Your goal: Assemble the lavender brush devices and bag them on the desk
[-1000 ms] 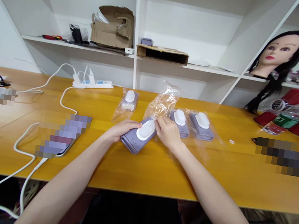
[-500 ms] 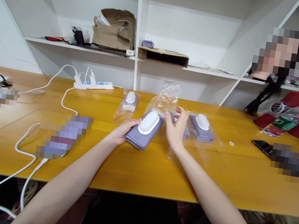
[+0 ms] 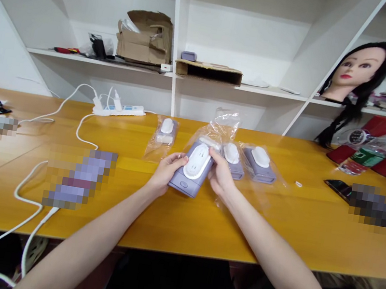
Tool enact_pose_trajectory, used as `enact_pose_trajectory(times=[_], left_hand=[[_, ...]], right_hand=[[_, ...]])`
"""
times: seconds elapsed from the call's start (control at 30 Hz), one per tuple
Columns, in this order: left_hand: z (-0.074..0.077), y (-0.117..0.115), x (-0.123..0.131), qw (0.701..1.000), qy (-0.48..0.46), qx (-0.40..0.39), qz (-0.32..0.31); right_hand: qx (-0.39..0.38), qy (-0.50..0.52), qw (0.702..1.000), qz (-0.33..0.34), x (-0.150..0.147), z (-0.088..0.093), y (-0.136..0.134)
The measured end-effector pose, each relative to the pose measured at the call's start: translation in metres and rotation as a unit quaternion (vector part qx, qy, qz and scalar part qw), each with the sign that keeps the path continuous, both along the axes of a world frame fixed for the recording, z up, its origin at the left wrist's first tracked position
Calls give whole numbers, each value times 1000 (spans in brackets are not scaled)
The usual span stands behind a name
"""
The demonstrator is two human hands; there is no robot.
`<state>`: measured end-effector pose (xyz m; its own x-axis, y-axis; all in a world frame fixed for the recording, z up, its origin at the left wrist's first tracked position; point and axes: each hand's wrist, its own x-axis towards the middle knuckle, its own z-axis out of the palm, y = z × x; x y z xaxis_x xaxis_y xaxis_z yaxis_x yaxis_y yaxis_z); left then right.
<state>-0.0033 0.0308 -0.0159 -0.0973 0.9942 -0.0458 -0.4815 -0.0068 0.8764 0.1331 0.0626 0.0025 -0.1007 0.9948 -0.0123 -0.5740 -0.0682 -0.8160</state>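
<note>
The left hand (image 3: 165, 173) and right hand (image 3: 220, 173) are holding a stiff, light-seeming lilac plastic device (image 3: 187, 182) by its long sides, with the fingers curling around the edges.

The room is bright and evenly lit, with the light seeming to come from above, so my left hand (image 3: 166, 172) and right hand (image 3: 221, 173) throw only faint, soft shadows on the yellow wooden table (image 3: 268, 225), while a pale band of glare crosses its varnish and highlights glint off the clear plastic bag (image 3: 224, 122). The wide lens bends the white shelves (image 3: 232, 33) outward toward the frame edges. The lilac device (image 3: 190, 183) looks sharp, without motion blur, though coarse pixelated patches (image 3: 79, 178) hide parts of the tabletop at both sides.
</note>
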Motion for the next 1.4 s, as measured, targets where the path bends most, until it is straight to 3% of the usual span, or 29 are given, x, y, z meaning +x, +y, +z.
enact_pose_trajectory(times=[0.1, 0.3, 0.5, 0.67, 0.83, 0.9, 1.07, 1.2, 1.4], left_hand=[[1, 0, -1, 1000, -3, -13, 14], [2, 2, -4, 999, -10, -41, -26], [6, 0, -6, 999, -6, -50, -5], [17, -10, -11, 990, 11, -16, -138], [12, -13, -20, 953, 194, 89, -215], [6, -11, -22, 936, 272, 113, -192], [0, -4, -30, 896, 416, 148, -42], [4, -1, -32, 892, 422, 151, 58], [-5, 5, -27, 893, 426, 123, 72]], right_hand=[[4, -7, 1000, 19, -4, -3, -4], [21, -39, 998, 47, -5, -3, -9], [11, -58, 995, 81, -11, -7, -16], [-34, -20, 997, 72, -8, -2, -11], [-48, 2, 998, 40, 1, 1, -3], [-44, -7, 998, 37, 4, 1, -2], [-33, -37, 996, 72, 7, 1, -4], [-28, -76, 984, 158, 4, -3, -10], [-67, -134, 968, 200, 2, -10, -12]])
